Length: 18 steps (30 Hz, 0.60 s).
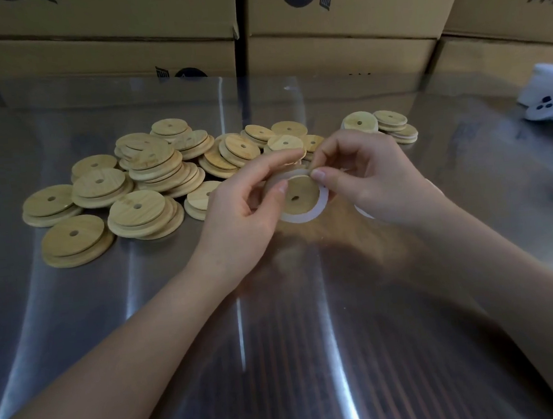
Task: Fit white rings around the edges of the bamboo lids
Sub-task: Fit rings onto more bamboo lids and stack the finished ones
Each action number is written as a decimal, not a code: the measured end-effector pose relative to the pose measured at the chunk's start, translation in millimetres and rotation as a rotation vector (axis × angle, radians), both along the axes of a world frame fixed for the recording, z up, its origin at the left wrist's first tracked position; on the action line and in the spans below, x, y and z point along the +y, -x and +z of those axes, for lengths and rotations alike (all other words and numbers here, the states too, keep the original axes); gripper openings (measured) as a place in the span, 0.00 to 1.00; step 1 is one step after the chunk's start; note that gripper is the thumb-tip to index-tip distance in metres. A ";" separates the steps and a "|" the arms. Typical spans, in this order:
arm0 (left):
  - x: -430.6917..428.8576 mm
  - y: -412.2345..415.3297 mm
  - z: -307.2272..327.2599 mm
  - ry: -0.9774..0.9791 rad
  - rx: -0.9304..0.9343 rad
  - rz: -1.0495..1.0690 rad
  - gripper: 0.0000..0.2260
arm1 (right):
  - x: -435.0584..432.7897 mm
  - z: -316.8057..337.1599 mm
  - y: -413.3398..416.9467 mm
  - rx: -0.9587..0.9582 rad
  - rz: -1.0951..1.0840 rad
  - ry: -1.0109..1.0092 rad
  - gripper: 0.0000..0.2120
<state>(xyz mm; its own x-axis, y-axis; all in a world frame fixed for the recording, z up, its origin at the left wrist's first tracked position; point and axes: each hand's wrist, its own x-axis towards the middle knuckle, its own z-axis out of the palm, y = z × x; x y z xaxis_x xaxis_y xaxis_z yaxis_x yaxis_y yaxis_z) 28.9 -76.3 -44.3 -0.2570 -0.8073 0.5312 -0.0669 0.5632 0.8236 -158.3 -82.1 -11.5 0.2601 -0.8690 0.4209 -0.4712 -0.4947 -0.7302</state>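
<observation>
**Forearms over the steel table, ring only half seated**

Forearms (166, 346) reach across the shiny steel table (314, 356) to one bamboo lid (300, 192), held just above the surface. The left hand (244, 205) grips the lid from its left side, fingers curled behind it and thumb on its face. The right hand (369, 181) pinches the white ring (306, 216) between thumb and forefinger at the lid's upper right edge. Only that upper stretch looks seated. The lower arc hangs loose below the lid's rim.

If the pinch slackens before the loose arc is stretched over, the seated part will likely spring off. Pulling one side too hard could twist the ring so that it sits crooked. The drag could also tug the lid out of the left hand's grip.

A big pile of bare lids (152, 180) lies left of the held lid and beyond it. Its nearest pieces sit close behind the left fingers and could be knocked. A smaller stack (391, 125) sits beyond the lid to the right, with white showing at some edges. Another ring (364, 212) peeks out under the right hand, just right of the lid. Far to the right lies a blurred white cloth (549, 95). Cardboard boxes (338, 47) wall off the far side.
</observation>
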 end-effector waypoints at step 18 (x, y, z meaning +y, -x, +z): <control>0.8 7.5 -1.2 -0.210 0.113 0.117 0.13 | 2.5 -8.3 -17.2 -0.162 -0.002 -0.368 0.06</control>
